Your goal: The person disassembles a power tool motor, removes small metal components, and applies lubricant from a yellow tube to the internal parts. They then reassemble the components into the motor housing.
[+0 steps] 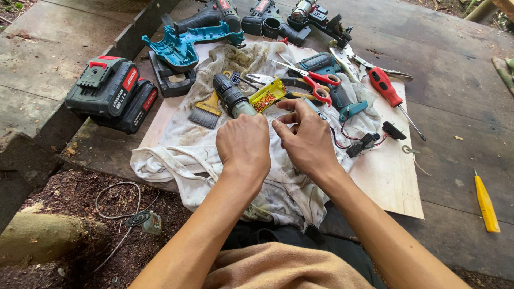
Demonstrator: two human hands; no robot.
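Left grip [243, 143] clasps the drill motor [231, 96], its long axis pointing away up-left; right grip [305, 136] pinches something unclear.

A weathered grey concrete floor [450, 69] runs under soft daylight, outdoors or in an open shelter. A dark timber beam [69, 115] crosses at the left. Below it lies reddish-brown soil [80, 198] with a loose wire coil [120, 206], beside a pale mossy log [37, 238]

Both bare forearms reach forward and converge at centre. Left hand [243, 143] curled into a loose fist, knuckles up, back of hand facing the camera. Right hand [306, 138] just beside it, fingers [292, 105] bent inward, fingertips pinched together.
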